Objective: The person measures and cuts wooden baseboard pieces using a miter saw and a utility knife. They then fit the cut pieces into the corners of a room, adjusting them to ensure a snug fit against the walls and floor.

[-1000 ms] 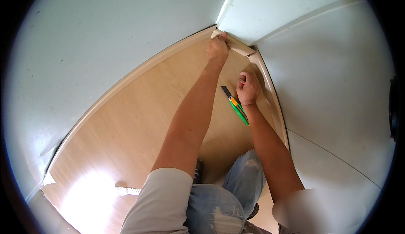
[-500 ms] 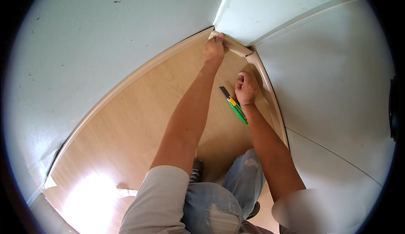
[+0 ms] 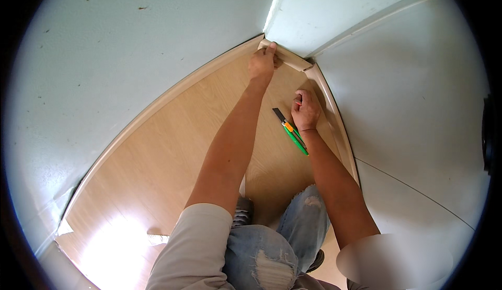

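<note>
A short beige skirting board piece (image 3: 294, 60) sits at the foot of the wall in the far corner. My left hand (image 3: 262, 64) is closed on its left end, with the thumb over the top edge and the fingers against the front. My right hand (image 3: 305, 111) rests near the right-hand skirting, its fingers curled round a small red-tipped thing that is mostly hidden. Just left of that hand a green and orange utility knife (image 3: 288, 128) lies on the floor, its dark blade out and pointing away from me.
Long skirting (image 3: 151, 104) runs along the left wall, and another strip (image 3: 334, 111) follows the right side. Wood-look flooring (image 3: 178, 143) spreads between them. White scraps (image 3: 157, 239) lie at the lower left. My jeans-clad knees (image 3: 261, 253) are close in front.
My left hand has shifted very slightly left and down along the short skirting board piece, still touching it. The right hand and the utility knife stay put.
</note>
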Action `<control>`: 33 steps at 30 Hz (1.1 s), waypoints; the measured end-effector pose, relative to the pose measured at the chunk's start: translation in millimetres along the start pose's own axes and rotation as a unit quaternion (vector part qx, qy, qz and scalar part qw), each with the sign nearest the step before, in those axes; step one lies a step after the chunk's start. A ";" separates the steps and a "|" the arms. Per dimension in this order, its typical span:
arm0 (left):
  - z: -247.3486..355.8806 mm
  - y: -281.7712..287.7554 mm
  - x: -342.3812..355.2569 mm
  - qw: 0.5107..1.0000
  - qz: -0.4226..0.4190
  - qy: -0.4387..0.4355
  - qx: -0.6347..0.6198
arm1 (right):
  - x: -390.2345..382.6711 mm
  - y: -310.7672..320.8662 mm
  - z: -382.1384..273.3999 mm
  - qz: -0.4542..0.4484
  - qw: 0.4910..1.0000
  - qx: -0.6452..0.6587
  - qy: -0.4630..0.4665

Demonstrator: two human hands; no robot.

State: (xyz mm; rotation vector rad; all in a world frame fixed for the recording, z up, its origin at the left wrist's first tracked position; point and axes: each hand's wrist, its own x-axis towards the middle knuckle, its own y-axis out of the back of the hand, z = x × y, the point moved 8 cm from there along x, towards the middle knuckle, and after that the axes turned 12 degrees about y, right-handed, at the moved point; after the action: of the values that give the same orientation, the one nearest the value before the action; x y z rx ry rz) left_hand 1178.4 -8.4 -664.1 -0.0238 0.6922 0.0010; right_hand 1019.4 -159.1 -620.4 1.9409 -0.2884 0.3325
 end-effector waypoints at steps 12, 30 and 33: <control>-1.7 1.1 -5.2 0.996 -0.035 -0.012 -0.087 | -2.3 -1.7 4.2 0.006 1.000 -0.004 -0.008; 4.2 1.8 -28.7 0.994 0.004 -0.108 0.031 | -1.5 2.8 2.6 0.028 1.000 0.002 0.010; 4.9 -0.7 -31.0 0.988 0.015 -0.126 0.088 | -0.2 4.3 2.1 0.025 1.000 0.003 0.005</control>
State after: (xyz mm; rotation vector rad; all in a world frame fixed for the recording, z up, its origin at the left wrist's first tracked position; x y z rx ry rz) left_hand 1157.6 -8.7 -640.6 0.1548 0.4384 -0.0288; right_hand 1017.9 -162.6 -617.6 1.9406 -0.3293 0.3769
